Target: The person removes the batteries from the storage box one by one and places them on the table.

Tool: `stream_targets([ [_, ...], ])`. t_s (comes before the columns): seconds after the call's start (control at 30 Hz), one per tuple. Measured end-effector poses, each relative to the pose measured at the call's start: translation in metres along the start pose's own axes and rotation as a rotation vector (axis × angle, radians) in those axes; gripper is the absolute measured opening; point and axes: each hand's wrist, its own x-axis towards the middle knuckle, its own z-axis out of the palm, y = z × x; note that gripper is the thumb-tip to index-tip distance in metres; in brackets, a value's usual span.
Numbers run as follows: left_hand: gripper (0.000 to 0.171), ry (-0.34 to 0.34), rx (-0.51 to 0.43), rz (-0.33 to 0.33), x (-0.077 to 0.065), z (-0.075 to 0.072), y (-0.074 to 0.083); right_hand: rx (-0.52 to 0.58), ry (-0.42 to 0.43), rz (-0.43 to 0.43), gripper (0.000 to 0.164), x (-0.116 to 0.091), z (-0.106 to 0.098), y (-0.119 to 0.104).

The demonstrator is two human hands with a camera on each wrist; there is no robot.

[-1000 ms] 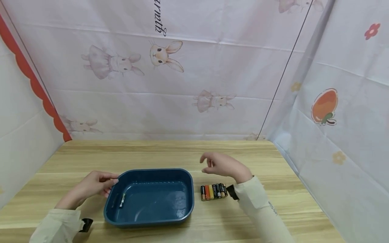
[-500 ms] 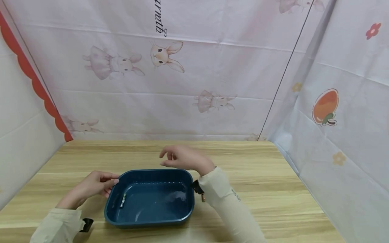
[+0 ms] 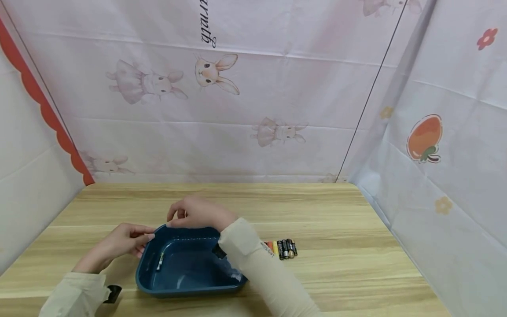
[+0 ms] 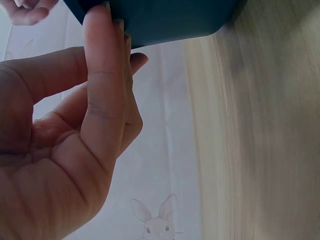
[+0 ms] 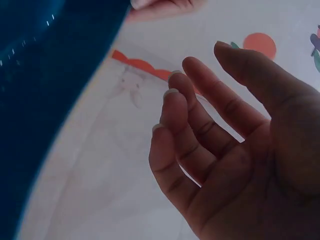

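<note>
My left hand point(image 3: 120, 241) holds the left rim of a dark blue rectangular tray point(image 3: 190, 292). Its fingertips touch the tray's outer wall point(image 4: 170, 20) in the left wrist view. Above the far rim hovers my right hand point(image 3: 198, 213), with its forearm across the tray's right part. The right wrist view shows that hand point(image 5: 225, 135) empty, its fingers loosely bent. A small green-and-white battery point(image 3: 160, 262) lies inside the tray near the left wall. Right of the tray, several batteries point(image 3: 286, 249) stand in a row, partly hidden by the right sleeve.
The wooden table point(image 3: 348, 273) extends to the right of the batteries and behind the tray. A printed white cloth point(image 3: 253, 101) hangs along the back, and more cloth point(image 3: 455, 211) stands along the right side.
My right hand has swept left, from behind the batteries to above the tray's far left rim. The left hand and the tray have stayed in place.
</note>
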Motion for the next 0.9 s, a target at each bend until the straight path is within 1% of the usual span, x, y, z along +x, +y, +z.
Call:
stream_targets([
  [0.27,0.042,-0.007,0.001,0.009,0.001,0.000,-0.002,-0.003,-0.061,0.018,0.019,0.015,0.029,0.000],
  [0.4,0.040,-0.008,0.000,0.018,0.002,0.000,-0.003,-0.088,-0.097,0.043,0.017,0.024,0.044,-0.002],
  [0.57,0.041,-0.012,-0.008,0.022,0.002,0.000,-0.003,-0.201,-0.145,0.113,0.011,0.034,0.063,-0.003],
  [0.77,0.040,-0.010,-0.010,0.022,0.001,0.000,-0.003,-0.254,-0.174,0.214,0.012,0.041,0.078,-0.006],
  [0.9,0.041,-0.010,-0.010,0.027,0.000,0.000,-0.004,-0.296,-0.193,0.227,0.015,0.042,0.083,-0.010],
])
